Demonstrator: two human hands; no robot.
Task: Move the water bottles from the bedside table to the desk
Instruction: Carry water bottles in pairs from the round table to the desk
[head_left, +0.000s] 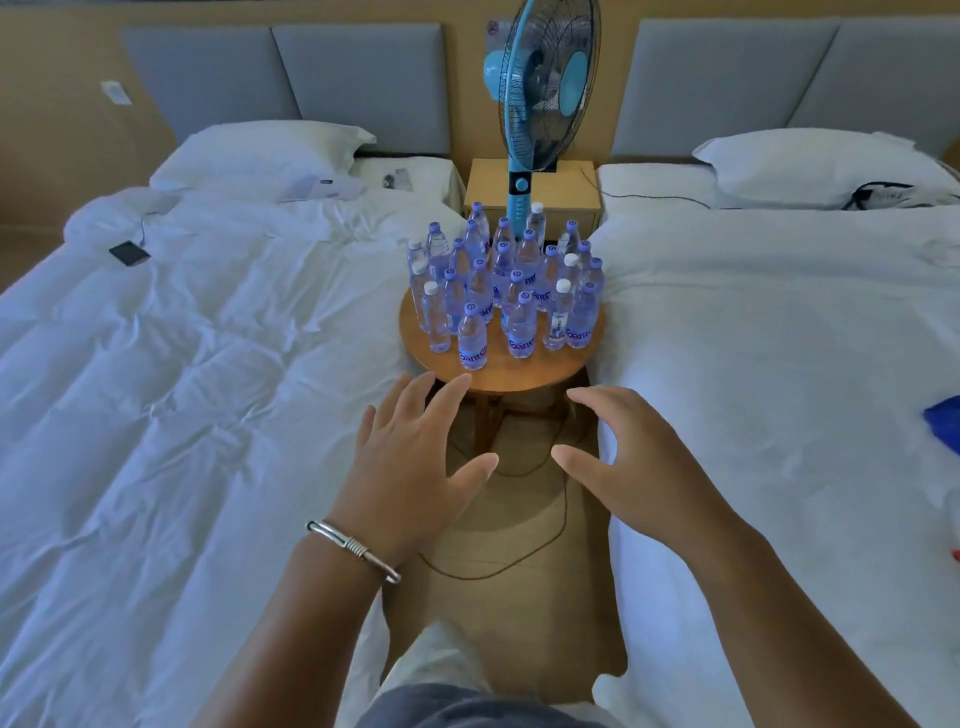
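Several clear water bottles (506, 291) with blue and white caps stand upright, packed together on a small round wooden table (524, 371) between two beds. The nearest bottle (472, 338) stands close to the table's front edge. My left hand (410, 462), with a silver bangle on the wrist, reaches forward with fingers spread, its fingertips at the table's front edge. My right hand (628, 462) hovers beside it, fingers loosely spread, just short of the table. Neither hand holds anything. No desk is in view.
White beds flank the narrow aisle on the left (208, 389) and right (779, 389). A blue standing fan (545, 93) rises behind the bottles before a wooden nightstand (566, 192). A dark cable (519, 561) trails across the floor. A phone (129, 254) lies on the left bed.
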